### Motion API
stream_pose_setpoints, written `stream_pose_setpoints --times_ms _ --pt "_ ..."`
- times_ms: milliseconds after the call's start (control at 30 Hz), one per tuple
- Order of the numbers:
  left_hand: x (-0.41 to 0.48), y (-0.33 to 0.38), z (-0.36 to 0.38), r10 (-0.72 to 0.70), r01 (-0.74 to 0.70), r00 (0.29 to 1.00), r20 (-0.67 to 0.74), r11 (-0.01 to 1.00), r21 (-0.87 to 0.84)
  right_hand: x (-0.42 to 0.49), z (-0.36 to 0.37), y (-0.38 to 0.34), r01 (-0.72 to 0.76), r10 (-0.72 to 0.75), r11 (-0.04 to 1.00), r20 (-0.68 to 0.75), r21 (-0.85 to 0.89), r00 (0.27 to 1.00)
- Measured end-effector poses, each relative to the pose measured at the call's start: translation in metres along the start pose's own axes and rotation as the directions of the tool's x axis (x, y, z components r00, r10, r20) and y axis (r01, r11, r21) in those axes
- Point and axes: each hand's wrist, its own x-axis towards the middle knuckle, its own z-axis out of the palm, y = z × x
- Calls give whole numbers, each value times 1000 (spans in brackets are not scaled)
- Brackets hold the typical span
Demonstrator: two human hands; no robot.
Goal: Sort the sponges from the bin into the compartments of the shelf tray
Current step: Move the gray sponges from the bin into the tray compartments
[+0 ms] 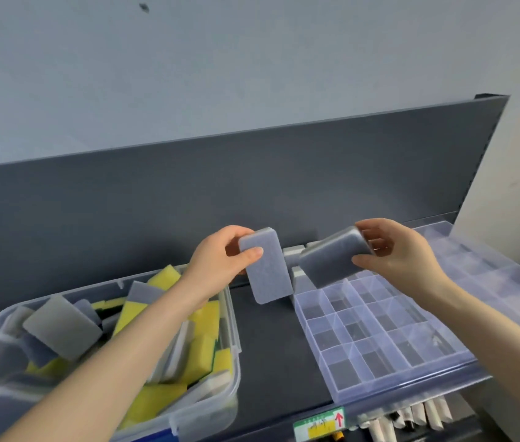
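Dark shelf | left hand pinches pale rectangular sponge | right hand grips dark sponge

Two sponges were held up over the dark shelf.
The left hand pinched a pale grey sponge upright. At its 3 o'clock, the right hand gripped a tilted darker sponge. The clear bin of yellow and grey sponges sat at 8 o'clock and the compartment tray at 4 o'clock.
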Motion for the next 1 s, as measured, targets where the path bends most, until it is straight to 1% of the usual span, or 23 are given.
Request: stream_pose_setpoints --times_ms 100,200,267,433,633,767,900,1000 --pt "12 12 21 -6 6 1000 -14 998 58 17 -18 15 44 -43 998 16 -45 999" --pt "23 19 42 -3 10 997 -79 996 91 33 -34 33 79 -79 995 18 -56 997" --pt "28 20 56 2 16 992 -130 991 134 44 -42 45 104 -102 990 30 -95 994" --pt "34 16 85 -18 58 983 -181 975 215 62 -46 73 183 -158 970 159 -162 975" --pt "27 1 112 -103 166 955 -277 963 212 72 -31 103 255 -211 959 287 -124 934" --pt "22 -11 129 -147 215 935 -323 959 187 71 -17 115 263 -220 960 329 -93 918" --pt "18 -23 141 -153 227 932 -330 953 199 70 -6 121 297 -245 950 368 -92 897" --pt "17 -30 144 -167 233 935 -314 954 189 67 0 124 295 -237 951 392 -94 889"
